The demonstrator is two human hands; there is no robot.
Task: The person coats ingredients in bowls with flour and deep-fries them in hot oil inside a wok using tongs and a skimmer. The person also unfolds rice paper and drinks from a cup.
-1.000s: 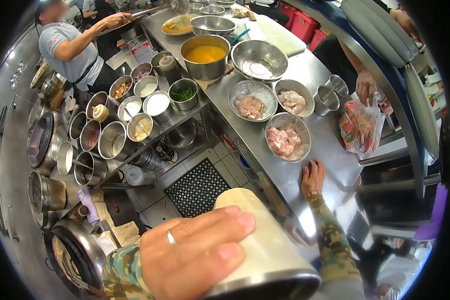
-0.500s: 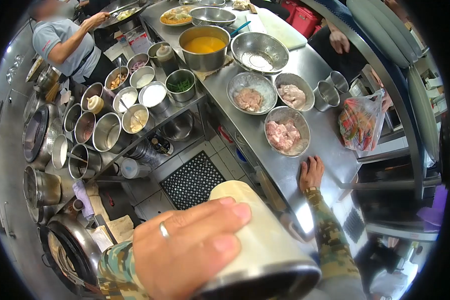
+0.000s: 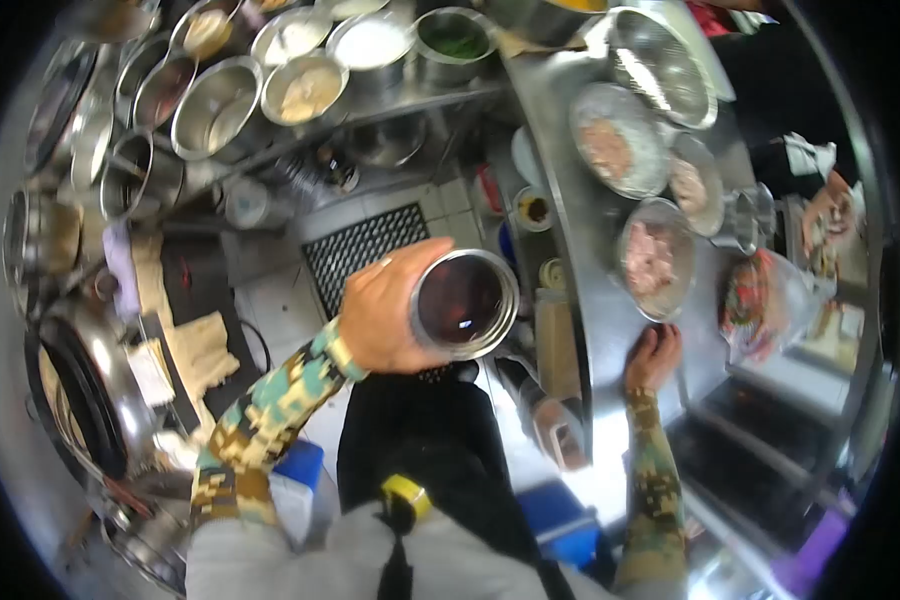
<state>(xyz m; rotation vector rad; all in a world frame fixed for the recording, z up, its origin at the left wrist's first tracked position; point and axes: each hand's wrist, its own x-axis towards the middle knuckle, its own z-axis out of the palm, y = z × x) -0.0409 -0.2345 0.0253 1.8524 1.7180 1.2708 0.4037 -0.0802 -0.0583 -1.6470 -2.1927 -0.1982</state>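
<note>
My left hand [image 3: 388, 305] is wrapped round a tumbler [image 3: 464, 303] with a metal rim, held in front of my body with its mouth facing me. Dark liquid shows inside it. My right hand [image 3: 656, 357] rests on the steel worktable [image 3: 602, 270], holding nothing, its fingers beside a metal bowl of raw meat [image 3: 654, 262]. Two more meat bowls, one with pale minced-looking meat [image 3: 607, 150] and one with pale pieces [image 3: 688, 185], sit just behind. Both my forearms wear camouflage sleeves.
A plastic bag of vegetables [image 3: 755, 305] lies right of the bowls, near metal cups [image 3: 740, 222]. An empty steel colander [image 3: 662, 70] stands at the back. Pots of ingredients [image 3: 305, 90] line the left counter. Another person's hand [image 3: 828, 208] is at far right; a black mat [image 3: 365, 245] covers floor tiles.
My view has tipped downward. The tumbler, close to the camera and tilted before, is now lower and farther away, showing its dark contents. My right hand stays on the table by the meat bowl.
</note>
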